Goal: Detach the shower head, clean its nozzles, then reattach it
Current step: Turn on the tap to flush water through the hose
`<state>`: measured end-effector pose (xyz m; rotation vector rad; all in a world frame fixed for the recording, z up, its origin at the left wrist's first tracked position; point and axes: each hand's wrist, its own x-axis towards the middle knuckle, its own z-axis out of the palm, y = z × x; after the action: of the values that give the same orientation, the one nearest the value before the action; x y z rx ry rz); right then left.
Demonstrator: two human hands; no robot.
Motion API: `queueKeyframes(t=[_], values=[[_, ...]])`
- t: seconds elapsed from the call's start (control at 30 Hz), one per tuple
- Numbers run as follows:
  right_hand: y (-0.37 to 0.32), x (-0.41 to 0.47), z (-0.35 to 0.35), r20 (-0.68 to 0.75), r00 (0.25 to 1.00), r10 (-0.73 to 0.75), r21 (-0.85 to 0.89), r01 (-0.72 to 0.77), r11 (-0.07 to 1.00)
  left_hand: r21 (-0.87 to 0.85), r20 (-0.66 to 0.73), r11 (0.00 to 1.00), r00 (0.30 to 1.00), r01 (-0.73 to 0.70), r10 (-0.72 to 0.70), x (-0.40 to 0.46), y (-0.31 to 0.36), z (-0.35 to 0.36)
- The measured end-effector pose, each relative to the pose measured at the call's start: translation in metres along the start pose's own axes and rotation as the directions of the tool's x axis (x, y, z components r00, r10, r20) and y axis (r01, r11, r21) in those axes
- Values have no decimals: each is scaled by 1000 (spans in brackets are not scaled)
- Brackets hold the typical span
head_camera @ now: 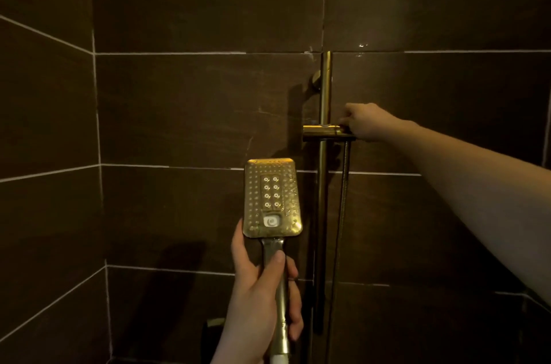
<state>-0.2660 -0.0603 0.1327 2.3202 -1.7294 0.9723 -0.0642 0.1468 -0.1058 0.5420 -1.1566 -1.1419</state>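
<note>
Shower head (272,197): gold, rectangular, held clear of the wall at lower centre of the frame, nozzle face toward the camera, long axis near vertical with the handle running down. Left hand (262,298): wrapped round the handle just below the head, thumb laid up the front, fingers curled behind. Bracket (326,131): gold slider on the vertical rail (325,89), centre right, above and to the right of the head and apart from it. Right hand (362,125): arm stretched in from the right edge, fingers curled at the bracket's right end, seemingly gripping its knob or the hose fitting; the exact contact is too dim to tell. Hose (343,214): hangs from the bracket's right end. Judgement: reseating would mean lifting the head up and rightward; the left hand carries it, the right steadies the mount.
</note>
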Motion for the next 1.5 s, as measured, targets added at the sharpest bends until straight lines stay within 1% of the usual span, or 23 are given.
queueKeyframes(t=[0.13,0.23,0.33,0.47,0.53,0.57,0.6,0.63,0.67,0.7,0.73,0.8,0.9,0.97,1.03,1.07,1.1,1.13,1.2,1.3,1.37,1.4,1.5], values=[[-8,-5,2,-20,1000,9,-163,-12,987,77,13,997,1000,1,-2,-6,3,1],[-8,-8,1,-77,997,20,-161,-32,987,93,9,996,1000,7,-8,-11,3,-1],[-6,-3,-14,-196,977,83,-25,-89,996,77,-13,997,1000,-5,6,-14,3,-8],[0,0,-31,-214,943,254,112,-235,966,43,-72,999,997,-13,16,-18,1,-18],[8,-8,-29,-278,925,258,239,-194,951,24,-90,1000,996,-8,10,-21,-1,-20],[13,-15,-26,-287,919,270,354,-160,922,10,-96,1000,995,-5,5,-23,-3,-22],[15,-25,-22,-254,915,312,516,-145,844,-5,-101,1000,995,3,-3,-24,-5,-23],[16,-37,-17,-179,919,351,670,-147,727,-17,-106,1000,994,11,-13,-25,-8,-23],[16,-51,-12,-77,931,356,767,-173,618,-25,-114,999,993,21,-24,-27,-11,-23],[16,-66,-5,40,947,318,811,-216,544,-35,-121,999,992,31,-35,-29,-16,-22],[16,-83,4,154,954,256,821,-268,504,-48,-125,998,991,40,-46,-31,-20,-22],[20,-123,28,316,938,140,798,-343,496,-65,-137,995,987,75,-83,-35,-31,-22],[23,-200,86,411,906,99,757,-400,517,-81,-136,988,980,133,-143,-46,-56,-26],[25,-247,134,436,894,102,705,-410,578,-95,-142,982,974,163,-176,-57,-74,-30],[29,-288,184,490,865,103,583,-414,699,-127,-210,971,951,203,-227,-72,-93,-37],[30,-302,204,525,844,109,525,-422,739,-149,-239,968,942,204,-236,-80,-99,-43],[31,-314,224,573,809,135,479,-464,745,-172,-273,963,930,205,-247,-90,-106,-50],[30,-324,241,626,760,173,440,-528,726,-190,-313,959,913,211,-263,-100,-113,-57],[30,-336,281,714,662,228,397,-651,647,-216,-395,954,875,209,-281,-123,-124,-74],[28,-343,334,791,561,244,360,-749,556,-230,-484,950,822,211,-299,-153,-130,-94],[19,-344,363,816,535,220,361,-768,530,-235,-520,949,798,211,-306,-169,-125,-105],[14,-343,375,817,539,205,366,-760,537,-224,-533,950,789,218,-307,-173,-123,-110],[-6,-331,418,841,508,185,337,-760,555,-192,-589,954,751,229,-299,-181,-113,-126]])
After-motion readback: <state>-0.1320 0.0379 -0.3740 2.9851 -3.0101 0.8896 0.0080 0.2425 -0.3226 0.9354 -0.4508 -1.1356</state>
